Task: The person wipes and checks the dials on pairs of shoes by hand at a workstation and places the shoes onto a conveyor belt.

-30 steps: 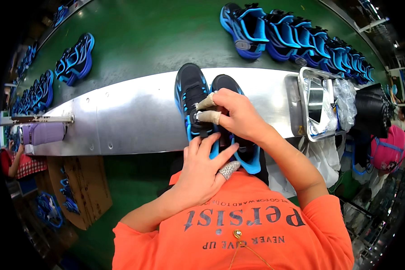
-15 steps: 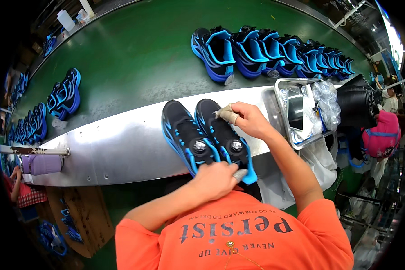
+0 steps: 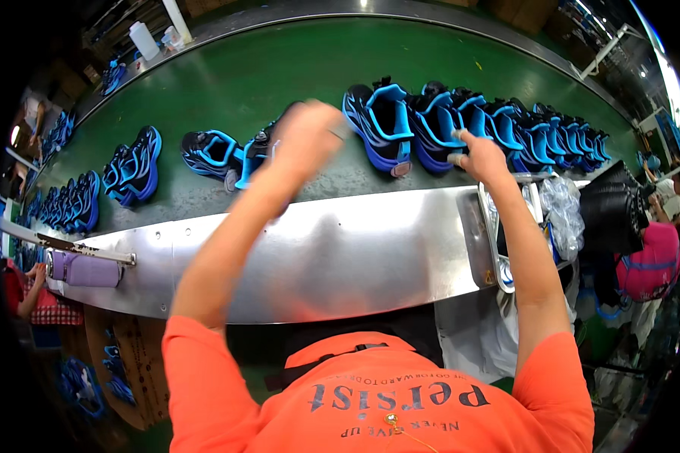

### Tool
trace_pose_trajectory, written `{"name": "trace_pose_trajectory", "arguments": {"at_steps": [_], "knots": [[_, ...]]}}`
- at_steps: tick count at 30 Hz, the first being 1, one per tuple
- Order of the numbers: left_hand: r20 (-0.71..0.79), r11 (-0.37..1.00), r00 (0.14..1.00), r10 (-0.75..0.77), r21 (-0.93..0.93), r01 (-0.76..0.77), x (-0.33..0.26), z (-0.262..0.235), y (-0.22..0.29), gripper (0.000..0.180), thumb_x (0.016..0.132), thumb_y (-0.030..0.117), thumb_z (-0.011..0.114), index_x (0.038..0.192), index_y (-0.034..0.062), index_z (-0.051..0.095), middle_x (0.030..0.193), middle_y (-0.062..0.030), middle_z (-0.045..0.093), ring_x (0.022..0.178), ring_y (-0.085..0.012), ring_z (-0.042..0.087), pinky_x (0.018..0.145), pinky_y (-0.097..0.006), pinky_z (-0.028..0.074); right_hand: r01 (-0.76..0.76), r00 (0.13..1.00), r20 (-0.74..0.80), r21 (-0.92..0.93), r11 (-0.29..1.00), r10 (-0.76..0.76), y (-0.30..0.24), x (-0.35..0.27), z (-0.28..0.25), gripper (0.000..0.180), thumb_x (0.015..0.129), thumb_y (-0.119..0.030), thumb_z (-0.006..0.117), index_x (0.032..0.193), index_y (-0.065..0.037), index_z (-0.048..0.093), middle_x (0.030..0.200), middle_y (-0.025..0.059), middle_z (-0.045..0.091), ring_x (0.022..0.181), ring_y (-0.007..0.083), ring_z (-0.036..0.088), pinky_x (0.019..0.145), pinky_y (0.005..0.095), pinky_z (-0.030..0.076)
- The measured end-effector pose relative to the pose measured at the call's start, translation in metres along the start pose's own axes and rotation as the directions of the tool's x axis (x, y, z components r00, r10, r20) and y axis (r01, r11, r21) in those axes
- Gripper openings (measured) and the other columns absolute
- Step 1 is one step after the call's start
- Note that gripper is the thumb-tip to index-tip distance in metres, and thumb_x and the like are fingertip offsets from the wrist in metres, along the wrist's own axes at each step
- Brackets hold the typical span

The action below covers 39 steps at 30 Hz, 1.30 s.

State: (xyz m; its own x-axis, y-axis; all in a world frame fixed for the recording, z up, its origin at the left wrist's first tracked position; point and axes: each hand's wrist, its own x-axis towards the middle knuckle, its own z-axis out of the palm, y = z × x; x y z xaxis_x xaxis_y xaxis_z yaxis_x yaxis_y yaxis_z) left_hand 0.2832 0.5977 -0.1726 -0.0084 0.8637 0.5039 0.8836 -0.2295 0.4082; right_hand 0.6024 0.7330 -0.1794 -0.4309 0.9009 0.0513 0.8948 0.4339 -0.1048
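From the head view, looking down past an orange shirt [image 3: 378,400], both arms are stretched out over the steel bench [image 3: 340,257] to the green conveyor belt [image 3: 279,68] beyond its far edge. Half a second ago a black-and-blue pair lay on the steel under both hands; now that stretch of bench is bare and the hands have gone forward to the belt, so I judge the pair has been passed on to the line.

The left hand [image 3: 306,136] is blurred with motion above a black-and-blue shoe [image 3: 255,155] lying near the belt's near edge, just beside another shoe [image 3: 211,151] to its left. Whether the fingers are closed on it or have let go, I cannot tell.

The right hand [image 3: 480,157] rests at the near side of a tight row of blue shoes [image 3: 491,124] running toward the belt's right end. Its fingers are loosely curled, a taped fingertip [image 3: 456,159] touching the toe of one shoe; no firm grip shows.

Further pairs [image 3: 132,166] sit toward the belt's left end. At the bench's right end stands a metal tray [image 3: 493,249] with clear plastic bags [image 3: 563,215]. A purple roll [image 3: 87,270] hangs at the bench's left corner.
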Motion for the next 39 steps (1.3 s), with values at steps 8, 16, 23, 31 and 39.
{"name": "trace_pose_trajectory", "arguments": {"at_steps": [8, 16, 23, 31, 39], "knots": [[0.214, 0.969, 0.972, -0.098, -0.2, 0.142, 0.024, 0.129, 0.054, 0.06, 0.081, 0.022, 0.074, 0.134, 0.0042, 0.053, 0.143, -0.0201, 0.049, 0.117, -0.0403, 0.057, 0.101, -0.045, 0.046, -0.009, 0.989, 0.145, 0.257, 0.966, -0.029, -0.021, 0.0, 0.01, 0.044, 0.078, -0.031, 0.077, 0.114, -0.007, 0.068, 0.095, 0.0186, 0.071, 0.09, 0.0369, 0.067, 0.08, 0.0423, 0.052], [0.579, 0.977, 0.815, 0.026, -0.188, 0.103, -0.098, -0.002, 0.096, 0.025, 0.087, 0.031, 0.064, 0.091, 0.0069, 0.061, 0.085, -0.0153, 0.064, 0.08, -0.0389, 0.064, 0.067, -0.049, 0.051, 0.28, 0.911, 0.137, 0.484, 0.829, -0.388, -0.069, -0.153, -0.039, 0.022, 0.079, -0.024, 0.073, 0.094, -0.009, 0.067, 0.078, 0.0134, 0.063, 0.072, 0.035, 0.063, 0.063, 0.0427, 0.05], [0.636, 0.781, 0.768, -0.078, -0.44, 0.444, -0.201, -0.043, 0.133, 0.035, 0.084, 0.03, 0.076, 0.105, 0.0047, 0.065, 0.092, -0.0119, 0.065, 0.073, -0.0257, 0.064, 0.065, -0.038, 0.052, 0.163, 0.823, 0.344, 0.62, 0.767, -0.452, -0.078, -0.229, -0.032, 0.029, 0.082, -0.024, 0.074, 0.107, -0.011, 0.071, 0.087, 0.0112, 0.067, 0.079, 0.0309, 0.067, 0.07, 0.0377, 0.054], [0.251, 0.971, 0.963, -0.102, -0.185, 0.151, -0.153, -0.033, 0.115, 0.057, 0.074, 0.015, 0.08, 0.126, 0.0058, 0.058, 0.125, -0.0126, 0.06, 0.108, -0.0349, 0.058, 0.093, -0.041, 0.048, 0.448, 0.875, -0.067, 0.487, 0.75, -0.479, -0.101, -0.173, -0.023, 0.068, 0.066, -0.005, 0.08, 0.129, -0.017, 0.058, 0.117, 0.0109, 0.058, 0.108, 0.0351, 0.057, 0.09, 0.0395, 0.05], [0.12, 0.997, 0.993, 0.012, 0.071, -0.021, -0.21, -0.002, 0.157, 0.031, 0.072, 0.005, 0.064, 0.103, 0.0074, 0.067, 0.123, -0.0111, 0.064, 0.077, -0.0232, 0.055, 0.067, -0.032, 0.05, 0.376, 0.925, -0.171, 0.53, 0.76, -0.338, -0.104, -0.226, -0.005, 0.056, 0.065, 0.007, 0.068, 0.119, -0.01, 0.065, 0.106, 0.0124, 0.063, 0.099, 0.0336, 0.062, 0.085, 0.0415, 0.051]]}}
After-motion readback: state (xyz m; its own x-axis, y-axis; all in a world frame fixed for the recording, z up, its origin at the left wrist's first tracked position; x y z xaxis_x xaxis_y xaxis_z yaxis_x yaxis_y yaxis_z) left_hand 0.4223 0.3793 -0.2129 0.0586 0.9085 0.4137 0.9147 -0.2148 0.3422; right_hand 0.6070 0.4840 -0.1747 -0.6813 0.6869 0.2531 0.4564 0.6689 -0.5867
